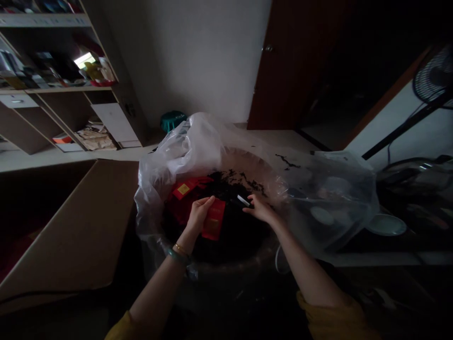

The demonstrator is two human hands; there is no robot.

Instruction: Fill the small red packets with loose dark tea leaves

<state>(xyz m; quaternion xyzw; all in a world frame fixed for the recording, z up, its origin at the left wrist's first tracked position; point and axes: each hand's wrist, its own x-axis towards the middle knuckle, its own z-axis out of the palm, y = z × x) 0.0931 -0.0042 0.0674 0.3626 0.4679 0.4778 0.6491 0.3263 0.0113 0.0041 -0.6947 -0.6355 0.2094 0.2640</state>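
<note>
My left hand (201, 212) is closed on the top edge of a red packet (213, 221) with a gold label, held upright over dark loose leaves. In my right hand (260, 208), the fingers are pinched round a small white flat-edged tool (243, 200), perhaps a scoop; its full shape is hard to make out. Below both hands lie the dark, tea-like leaves (230, 186), inside a round container lined with a clear plastic bag (201, 137). More red packets (184, 190) rest on the leaves at the left, one showing a yellow label.
An open cardboard box (71, 226) stands at the left, with red things inside. Shelves (56, 89) are behind it. At the right are a pale dish (385, 225) and a fan (435, 75). A green item (172, 121) sits by the wall near a brown door (283, 71).
</note>
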